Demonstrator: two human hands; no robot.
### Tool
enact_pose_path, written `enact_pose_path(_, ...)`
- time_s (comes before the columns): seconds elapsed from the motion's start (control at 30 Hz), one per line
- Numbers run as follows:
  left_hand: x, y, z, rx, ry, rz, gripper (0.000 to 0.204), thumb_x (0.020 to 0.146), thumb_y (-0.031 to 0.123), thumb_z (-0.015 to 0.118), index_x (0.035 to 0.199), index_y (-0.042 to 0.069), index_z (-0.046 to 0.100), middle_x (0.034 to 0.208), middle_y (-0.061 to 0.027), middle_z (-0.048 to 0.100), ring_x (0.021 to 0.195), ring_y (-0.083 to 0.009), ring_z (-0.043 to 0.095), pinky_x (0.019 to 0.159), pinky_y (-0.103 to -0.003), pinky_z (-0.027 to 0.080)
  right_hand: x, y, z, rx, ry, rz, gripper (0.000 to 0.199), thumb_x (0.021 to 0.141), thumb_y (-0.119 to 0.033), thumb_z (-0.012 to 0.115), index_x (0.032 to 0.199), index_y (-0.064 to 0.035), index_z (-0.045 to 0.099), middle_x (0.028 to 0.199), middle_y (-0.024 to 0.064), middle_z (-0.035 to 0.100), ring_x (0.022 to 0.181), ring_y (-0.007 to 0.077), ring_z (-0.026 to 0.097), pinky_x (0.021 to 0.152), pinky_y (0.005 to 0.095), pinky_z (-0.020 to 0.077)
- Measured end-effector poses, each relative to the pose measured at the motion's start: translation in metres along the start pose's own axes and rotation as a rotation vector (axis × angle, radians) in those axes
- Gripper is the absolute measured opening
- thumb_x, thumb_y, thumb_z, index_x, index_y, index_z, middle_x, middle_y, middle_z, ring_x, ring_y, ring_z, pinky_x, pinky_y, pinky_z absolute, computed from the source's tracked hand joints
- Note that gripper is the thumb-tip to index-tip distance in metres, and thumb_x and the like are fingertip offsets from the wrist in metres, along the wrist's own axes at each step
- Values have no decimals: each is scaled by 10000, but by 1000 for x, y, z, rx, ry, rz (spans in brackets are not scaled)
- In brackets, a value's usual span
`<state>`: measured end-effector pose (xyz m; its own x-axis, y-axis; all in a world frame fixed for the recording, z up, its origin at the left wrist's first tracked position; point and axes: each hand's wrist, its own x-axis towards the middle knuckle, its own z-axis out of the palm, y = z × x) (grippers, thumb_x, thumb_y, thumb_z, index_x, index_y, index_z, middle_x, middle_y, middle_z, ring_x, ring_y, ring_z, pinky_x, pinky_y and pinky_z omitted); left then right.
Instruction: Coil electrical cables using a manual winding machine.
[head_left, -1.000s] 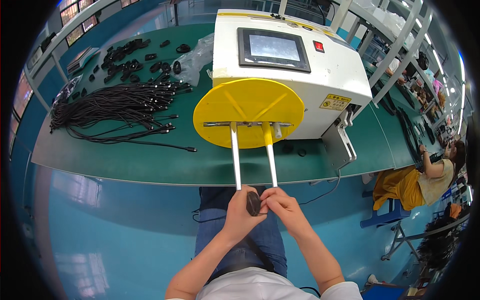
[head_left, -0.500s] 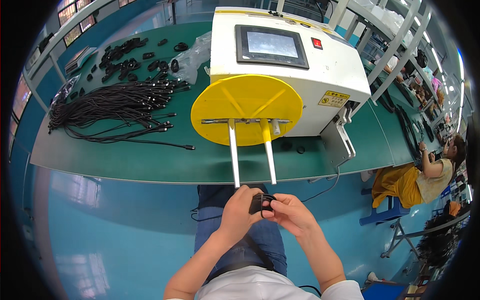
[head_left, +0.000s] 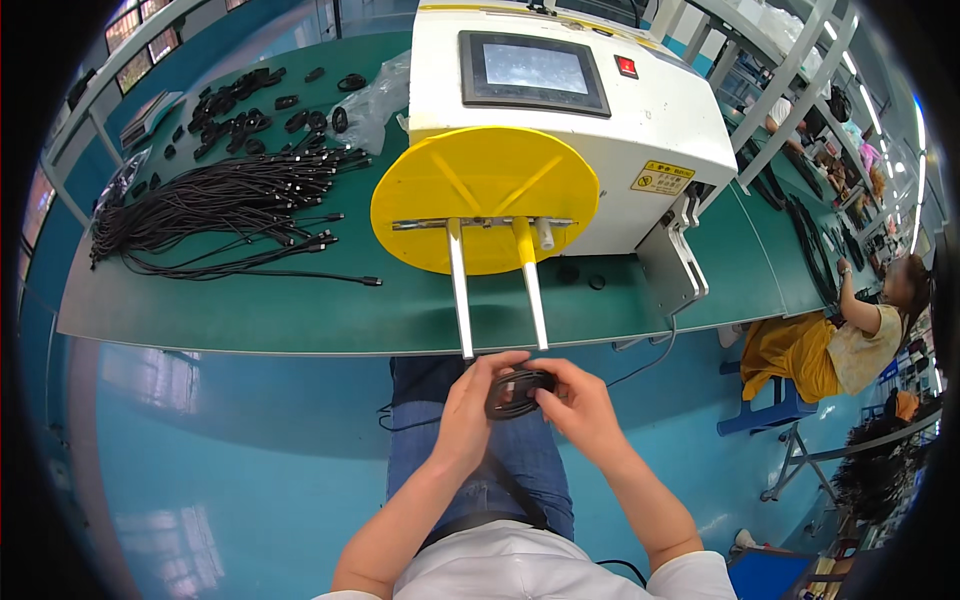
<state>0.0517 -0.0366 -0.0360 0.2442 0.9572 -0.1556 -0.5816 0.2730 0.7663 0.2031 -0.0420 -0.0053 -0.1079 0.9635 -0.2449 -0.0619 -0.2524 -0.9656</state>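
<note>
A coiled black cable [head_left: 513, 397] is held between my two hands, over my lap and in front of the table edge. My left hand [head_left: 470, 405] grips the coil's left side, its fingers reaching over the top. On the other side, my right hand [head_left: 578, 402] pinches the coil with thumb and fingers. Just beyond my hands, two metal rods [head_left: 461, 300] stick out from a yellow disc [head_left: 485, 190] on a white machine [head_left: 625, 130] with a screen. Part of the coil is hidden by my fingers.
On the green table [head_left: 250, 320], a bundle of straight black cables [head_left: 215, 200] lies at the left, with several small black coils [head_left: 225, 110] behind it and a clear plastic bag [head_left: 375, 105]. A metal bracket [head_left: 680, 270] stands right of the disc. Another person [head_left: 840, 330] sits at the far right.
The coil has turned so its round loop shows more openly. Both hands have shifted slightly, and the right fingers now reach over the coil's top. The whole view has tilted a little.
</note>
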Motion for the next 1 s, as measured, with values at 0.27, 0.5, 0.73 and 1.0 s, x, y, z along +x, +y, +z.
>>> enact_pose_path(0.27,-2,-15,11,118,154,216,398,1024,330,354,1055,14,594,814,16,479,636,-38,367,577,-189,317,-2,12,11,-897,170,-540,399,784,44,598,1177,35,532,846,151,592,619,237,595,542,345,479)
enact_pose_path(0.5,-6,-14,-2,277,25,241,399,1031,326,327,1043,12,574,769,21,472,608,-42,331,555,-191,295,-10,-2,20,-1018,125,-541,426,748,66,580,1170,26,540,840,170,579,736,363,590,627,422,484)
enact_pose_path(0.73,-11,-10,5,159,88,110,300,1015,212,373,1046,-3,580,793,-24,538,636,-66,462,591,-194,370,-6,-16,16,-983,59,-539,372,747,80,564,1111,8,589,811,164,583,729,352,598,639,410,490)
enact_pose_path(1.0,-17,20,-3,-25,-150,-207,222,972,129,454,1099,-9,573,947,-85,628,813,-132,617,766,-254,498,-3,-21,-4,-817,-17,-596,342,747,94,540,1063,-1,629,794,147,608,705,327,598,661,382,494)
